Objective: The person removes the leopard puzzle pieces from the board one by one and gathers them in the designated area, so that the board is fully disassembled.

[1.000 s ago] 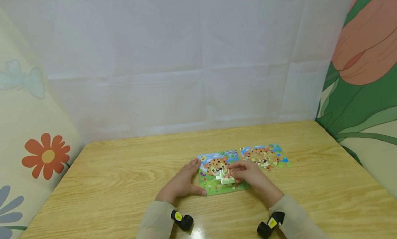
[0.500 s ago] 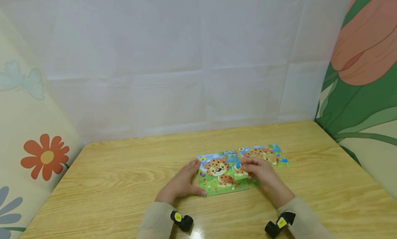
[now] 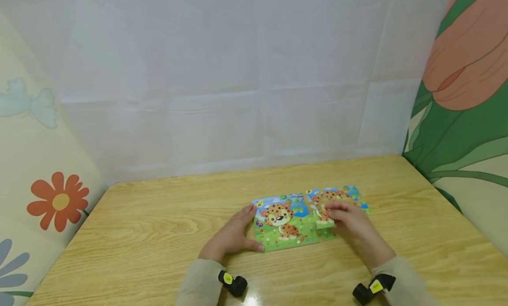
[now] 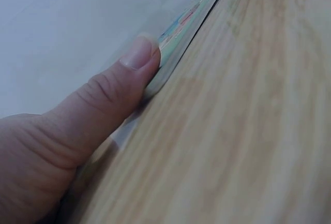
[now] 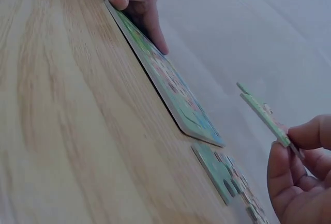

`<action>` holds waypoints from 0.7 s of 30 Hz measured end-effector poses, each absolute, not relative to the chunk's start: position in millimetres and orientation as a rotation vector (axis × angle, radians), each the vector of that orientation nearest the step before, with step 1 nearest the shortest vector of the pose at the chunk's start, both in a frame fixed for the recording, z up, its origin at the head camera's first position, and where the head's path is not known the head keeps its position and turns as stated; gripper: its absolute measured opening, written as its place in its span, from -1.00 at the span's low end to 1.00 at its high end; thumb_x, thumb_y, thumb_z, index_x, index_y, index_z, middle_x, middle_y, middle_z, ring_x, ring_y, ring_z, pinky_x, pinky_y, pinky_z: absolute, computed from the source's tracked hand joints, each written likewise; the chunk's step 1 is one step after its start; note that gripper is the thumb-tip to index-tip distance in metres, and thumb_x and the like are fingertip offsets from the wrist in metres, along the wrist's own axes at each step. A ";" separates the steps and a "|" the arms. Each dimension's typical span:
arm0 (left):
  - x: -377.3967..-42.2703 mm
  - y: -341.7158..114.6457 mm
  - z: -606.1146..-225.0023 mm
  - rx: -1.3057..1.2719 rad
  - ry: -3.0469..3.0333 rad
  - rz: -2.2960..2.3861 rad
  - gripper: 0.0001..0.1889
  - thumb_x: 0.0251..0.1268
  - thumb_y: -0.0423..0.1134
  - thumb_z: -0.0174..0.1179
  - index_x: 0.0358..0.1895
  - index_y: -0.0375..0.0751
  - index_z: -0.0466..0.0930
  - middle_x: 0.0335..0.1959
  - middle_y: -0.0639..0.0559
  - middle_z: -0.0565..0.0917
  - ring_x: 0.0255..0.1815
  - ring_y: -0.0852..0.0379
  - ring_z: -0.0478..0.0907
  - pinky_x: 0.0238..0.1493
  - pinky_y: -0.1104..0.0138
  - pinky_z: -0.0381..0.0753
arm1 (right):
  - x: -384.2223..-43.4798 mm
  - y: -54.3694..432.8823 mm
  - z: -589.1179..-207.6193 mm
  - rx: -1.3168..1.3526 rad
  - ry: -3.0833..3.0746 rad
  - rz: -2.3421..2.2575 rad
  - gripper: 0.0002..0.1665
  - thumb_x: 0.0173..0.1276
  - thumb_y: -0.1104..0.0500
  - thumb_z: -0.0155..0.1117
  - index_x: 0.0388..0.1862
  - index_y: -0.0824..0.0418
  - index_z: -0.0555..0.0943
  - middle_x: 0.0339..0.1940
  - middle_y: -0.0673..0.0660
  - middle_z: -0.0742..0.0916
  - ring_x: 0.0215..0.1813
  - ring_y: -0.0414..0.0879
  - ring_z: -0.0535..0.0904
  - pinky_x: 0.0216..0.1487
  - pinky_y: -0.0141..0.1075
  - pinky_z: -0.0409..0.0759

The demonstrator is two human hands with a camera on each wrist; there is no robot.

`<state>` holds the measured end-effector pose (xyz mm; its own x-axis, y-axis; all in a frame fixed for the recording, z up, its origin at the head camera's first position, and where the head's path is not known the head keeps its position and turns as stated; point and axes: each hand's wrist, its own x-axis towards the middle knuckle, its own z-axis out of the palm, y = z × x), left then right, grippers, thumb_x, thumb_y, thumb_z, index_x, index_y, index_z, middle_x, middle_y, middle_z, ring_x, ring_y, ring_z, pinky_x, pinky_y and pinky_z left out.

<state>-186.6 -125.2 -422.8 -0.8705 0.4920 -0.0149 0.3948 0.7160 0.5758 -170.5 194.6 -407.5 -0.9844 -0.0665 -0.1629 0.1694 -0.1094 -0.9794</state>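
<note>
My left hand [image 3: 230, 235] rests against the left side of a picture board [image 3: 278, 244] showing a cartoon leopard on grass. Its thumb [image 4: 137, 56] presses the near left corner, while the fingertips touch the far left one. To the right of the board, my right hand [image 3: 357, 224] pinches a jigsaw piece [image 3: 323, 218] printed with the leopard's spotted body and feet. The right wrist view shows this piece [image 5: 264, 118] lifted off the table between thumb and fingers; I cannot tell if it is several joined pieces. Beneath lies a partly assembled leopard jigsaw [image 3: 327, 194], partly covered by that hand.
Green jigsaw pieces [image 5: 209, 169] lie flat just beyond the board's right edge. The wooden table [image 3: 170, 222] reaches back to a white cloth [image 3: 198, 76]. Painted walls stand on both sides, with a red flower [image 3: 59, 201] at left. A black camera sits on each wrist.
My right hand has moved right with the jigsaw piece, from over the leopard board to above the partly assembled jigsaw. My left hand has stayed in place.
</note>
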 end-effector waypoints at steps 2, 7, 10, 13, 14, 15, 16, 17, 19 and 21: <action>-186.7 -125.2 -422.9 0.719 2.752 0.869 0.16 -0.28 0.08 0.47 0.41 -0.35 0.01 0.47 -0.19 -0.02 0.48 -0.17 -0.12 0.45 0.00 -0.09 | -170.5 199.9 -407.5 0.110 2.055 -2.189 -0.81 0.20 0.36 0.20 -0.27 0.12 0.65 -0.47 -0.13 0.63 -0.48 -0.30 0.46 -0.41 -0.47 0.51; -186.8 -125.4 -423.1 0.718 2.749 0.876 0.17 -0.29 0.08 0.47 0.42 -0.34 0.01 0.48 -0.19 -0.02 0.48 -0.17 -0.11 0.44 0.00 -0.08 | -170.8 212.2 -409.3 0.071 2.153 -2.148 -0.73 0.22 0.37 0.16 -0.33 0.00 0.66 -0.50 -0.20 0.64 -0.47 -0.33 0.45 -0.44 -0.51 0.45; -186.6 -125.7 -422.8 0.716 2.748 0.881 0.17 -0.29 0.08 0.47 0.42 -0.33 0.01 0.48 -0.18 -0.02 0.48 -0.17 -0.11 0.44 -0.01 -0.08 | -170.9 218.6 -411.3 0.093 2.171 -2.145 -0.75 0.21 0.38 0.16 -0.35 0.03 0.65 -0.50 -0.19 0.64 -0.48 -0.32 0.45 -0.45 -0.50 0.45; -186.6 -125.7 -422.5 0.715 2.749 0.878 0.17 -0.29 0.09 0.47 0.42 -0.33 0.01 0.48 -0.18 -0.02 0.48 -0.17 -0.11 0.44 0.00 -0.08 | -170.4 224.0 -413.1 0.127 2.191 -2.123 -0.80 0.22 0.37 0.16 -0.31 0.11 0.65 -0.49 -0.18 0.64 -0.47 -0.32 0.45 -0.45 -0.49 0.46; -186.6 -125.7 -422.7 0.712 2.751 0.874 0.17 -0.29 0.09 0.47 0.42 -0.33 0.01 0.48 -0.18 -0.02 0.48 -0.17 -0.11 0.44 0.00 -0.08 | -170.2 225.6 -413.4 0.131 2.197 -2.115 -0.81 0.23 0.37 0.16 -0.29 0.13 0.65 -0.48 -0.18 0.64 -0.46 -0.32 0.46 -0.44 -0.49 0.47; -186.7 -125.6 -422.8 0.710 2.752 0.868 0.17 -0.29 0.10 0.47 0.42 -0.33 0.01 0.48 -0.18 -0.02 0.48 -0.16 -0.11 0.45 0.00 -0.08 | -170.0 227.2 -413.7 0.135 2.210 -2.099 -0.82 0.23 0.36 0.17 -0.27 0.14 0.65 -0.47 -0.19 0.64 -0.45 -0.32 0.47 -0.44 -0.49 0.47; -186.8 -125.5 -422.8 0.708 2.754 0.862 0.17 -0.29 0.10 0.47 0.42 -0.33 0.01 0.48 -0.17 -0.02 0.48 -0.16 -0.11 0.45 0.00 -0.08 | -169.7 228.7 -413.7 0.140 2.221 -2.083 -0.83 0.24 0.35 0.17 -0.24 0.19 0.64 -0.47 -0.19 0.64 -0.44 -0.32 0.47 -0.43 -0.49 0.48; -186.9 -125.4 -422.8 0.706 2.754 0.858 0.17 -0.29 0.10 0.46 0.42 -0.32 0.01 0.48 -0.17 -0.02 0.48 -0.16 -0.11 0.45 0.00 -0.08 | -169.2 230.3 -413.8 0.136 2.228 -2.068 -0.82 0.24 0.34 0.16 -0.23 0.18 0.64 -0.46 -0.20 0.65 -0.43 -0.33 0.48 -0.42 -0.48 0.48; -187.1 -125.3 -423.2 0.704 2.758 0.847 0.17 -0.29 0.11 0.46 0.42 -0.32 0.01 0.48 -0.17 -0.02 0.48 -0.16 -0.12 0.45 0.00 -0.08 | -168.9 233.6 -414.0 0.136 2.237 -2.046 -0.81 0.24 0.33 0.17 -0.20 0.19 0.65 -0.44 -0.21 0.65 -0.43 -0.33 0.47 -0.41 -0.48 0.49; -187.2 -125.3 -423.5 0.702 2.760 0.839 0.17 -0.29 0.11 0.46 0.42 -0.32 0.01 0.48 -0.16 -0.03 0.48 -0.16 -0.12 0.45 0.01 -0.08 | -168.6 236.8 -414.9 0.138 2.261 -2.015 -0.77 0.25 0.33 0.16 -0.13 0.31 0.63 -0.42 -0.22 0.64 -0.42 -0.32 0.47 -0.41 -0.47 0.49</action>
<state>-187.2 -125.3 -423.5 -0.8743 0.4847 -0.0270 0.3877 0.7306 0.5621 -168.6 236.8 -414.9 -0.9898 -0.0053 -0.1420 0.1405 0.1147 -0.9834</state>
